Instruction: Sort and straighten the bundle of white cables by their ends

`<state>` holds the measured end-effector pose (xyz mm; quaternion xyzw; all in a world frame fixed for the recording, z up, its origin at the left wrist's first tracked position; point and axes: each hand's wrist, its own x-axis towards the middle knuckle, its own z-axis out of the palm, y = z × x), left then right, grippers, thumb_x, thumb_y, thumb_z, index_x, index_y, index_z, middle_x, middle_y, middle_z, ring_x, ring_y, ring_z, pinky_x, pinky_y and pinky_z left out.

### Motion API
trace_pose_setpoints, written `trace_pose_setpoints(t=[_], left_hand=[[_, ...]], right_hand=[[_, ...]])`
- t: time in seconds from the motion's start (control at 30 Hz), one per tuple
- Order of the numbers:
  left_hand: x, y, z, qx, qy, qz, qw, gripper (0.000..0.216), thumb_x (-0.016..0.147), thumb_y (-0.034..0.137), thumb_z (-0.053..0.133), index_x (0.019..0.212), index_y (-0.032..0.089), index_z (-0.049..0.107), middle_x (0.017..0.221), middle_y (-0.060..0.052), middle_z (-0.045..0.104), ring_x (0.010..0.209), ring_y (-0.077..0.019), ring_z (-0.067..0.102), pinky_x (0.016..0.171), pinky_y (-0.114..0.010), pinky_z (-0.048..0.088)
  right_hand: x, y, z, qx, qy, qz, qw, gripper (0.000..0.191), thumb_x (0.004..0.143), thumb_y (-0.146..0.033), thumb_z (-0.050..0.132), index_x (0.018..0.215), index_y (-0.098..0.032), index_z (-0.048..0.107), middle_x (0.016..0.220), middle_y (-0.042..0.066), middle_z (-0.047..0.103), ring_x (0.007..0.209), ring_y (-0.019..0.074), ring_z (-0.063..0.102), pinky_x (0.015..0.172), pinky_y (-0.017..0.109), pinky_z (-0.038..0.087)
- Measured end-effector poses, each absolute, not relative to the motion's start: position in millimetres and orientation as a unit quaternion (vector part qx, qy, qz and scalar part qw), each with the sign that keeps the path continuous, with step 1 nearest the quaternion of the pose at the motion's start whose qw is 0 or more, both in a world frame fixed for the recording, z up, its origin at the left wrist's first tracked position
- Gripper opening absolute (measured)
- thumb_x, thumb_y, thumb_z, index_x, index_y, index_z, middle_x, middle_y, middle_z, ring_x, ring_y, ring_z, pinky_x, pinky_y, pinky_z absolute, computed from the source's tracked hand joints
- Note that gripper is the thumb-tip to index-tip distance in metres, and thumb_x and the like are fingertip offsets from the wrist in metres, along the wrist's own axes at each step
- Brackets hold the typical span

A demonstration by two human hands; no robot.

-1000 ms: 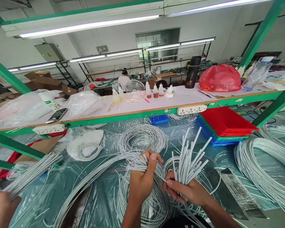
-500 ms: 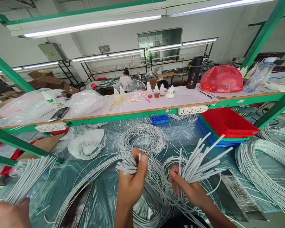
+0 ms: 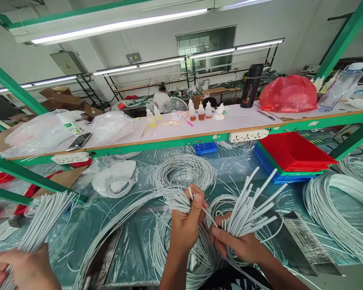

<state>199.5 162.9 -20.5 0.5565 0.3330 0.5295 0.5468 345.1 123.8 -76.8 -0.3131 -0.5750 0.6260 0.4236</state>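
My left hand (image 3: 184,225) is closed round a bundle of light-grey cables (image 3: 178,201), their cut ends poking out to the left past the thumb. My right hand (image 3: 237,243) grips a second bundle of grey cables (image 3: 251,209), whose ends fan up and to the right. One single cable (image 3: 210,217) stretches between the two hands, and the fingertips of my right hand touch its lower end. Below and behind both hands lie loose coils of the same cable (image 3: 184,171). At the far left, another person's hand (image 3: 27,266) holds a thick bundle of cables (image 3: 45,219).
Large cable coils (image 3: 335,209) lie at the right. Stacked red and blue trays (image 3: 293,151) stand behind them. A green-edged shelf (image 3: 169,141) crosses the bench, bearing small bottles (image 3: 201,112), a black flask (image 3: 252,86) and a red plastic bag (image 3: 287,94). Clear plastic sheeting (image 3: 133,249) covers the bench.
My hands have come closer together, the left one shifting right. A single cable now spans the gap between them. The other person's hand has moved slightly right in view.
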Motion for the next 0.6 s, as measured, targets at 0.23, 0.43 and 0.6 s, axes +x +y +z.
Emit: trace_pose_setpoints(t=[0.23,0.43,0.6], left_hand=[[204.9,165.0,-23.4,0.516,0.284,0.539,0.602,0.036,0.098,0.037,0.05,0.069,0.018,0.048,0.071,0.002,0.042,0.053,-0.008,0.034,0.05,-0.025,0.027],[204.6,164.0,-25.7,0.525,0.288,0.538,0.593,0.044,0.097,0.042,0.051,0.061,0.018,0.042,0.078,-0.003,0.053,0.074,-0.0136,0.048,0.069,-0.026,0.042],[206.2,161.3,-33.7,0.477,0.271,0.478,0.686,0.049,0.096,0.048,0.049,0.058,0.018,0.044,0.086,-0.007,0.061,0.055,-0.0112,0.05,0.038,-0.023,0.038]], right_hand=[[340.9,117.3,-86.3,-0.314,-0.542,0.666,0.406,0.048,0.096,-0.061,0.052,0.076,-0.017,0.057,0.051,-0.007,0.034,0.044,0.0079,0.03,0.043,0.025,0.023],[338.7,116.8,-83.5,-0.329,-0.545,0.655,0.407,0.05,0.095,-0.064,0.05,0.076,-0.018,0.056,0.052,-0.007,0.032,0.045,0.0083,0.03,0.043,0.024,0.025],[341.0,121.4,-73.6,-0.34,-0.549,0.634,0.426,0.047,0.095,-0.063,0.051,0.077,-0.019,0.057,0.054,-0.006,0.037,0.045,0.0089,0.033,0.043,0.024,0.028]])
